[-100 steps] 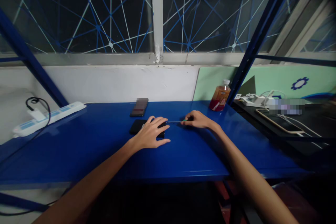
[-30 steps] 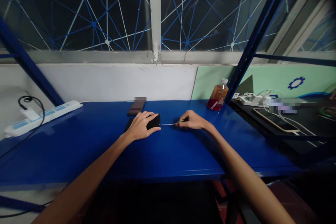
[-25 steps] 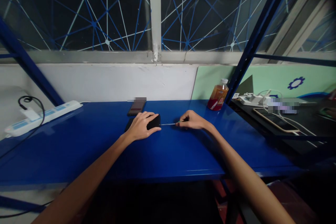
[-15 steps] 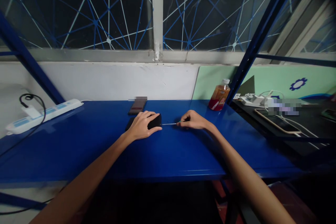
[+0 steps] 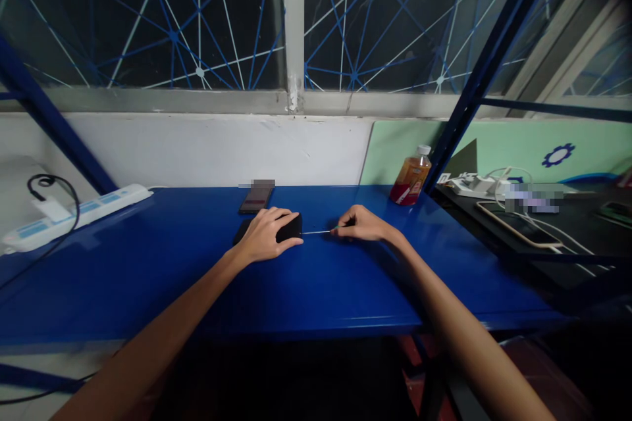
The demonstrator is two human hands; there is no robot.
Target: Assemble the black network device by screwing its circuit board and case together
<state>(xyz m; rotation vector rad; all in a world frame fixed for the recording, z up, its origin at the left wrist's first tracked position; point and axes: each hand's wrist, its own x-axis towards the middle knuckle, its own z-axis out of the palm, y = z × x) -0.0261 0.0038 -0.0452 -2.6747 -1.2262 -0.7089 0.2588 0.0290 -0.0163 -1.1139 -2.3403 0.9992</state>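
Observation:
My left hand is closed over a black oblong object, thumb along its near side and fingers across its top, pressing it to the blue table. What kind of object it is I cannot make out, since the hand covers much of it. Pinched in my right hand is a thin screwdriver with a bit of green at its handle end. Its slim metal shaft lies level, pointing left, and the tip meets the right end of the black object. The handle is mostly hidden by my fingers.
Just behind my left hand lies a dark phone. A bottle of reddish drink stands at the back right. On the left is a white power strip with a plugged-in cable. Another phone and white cables occupy the dark right-hand surface.
The view has shifted slightly. Both hands keep the same hold, and the shaft still meets the end of the black object.

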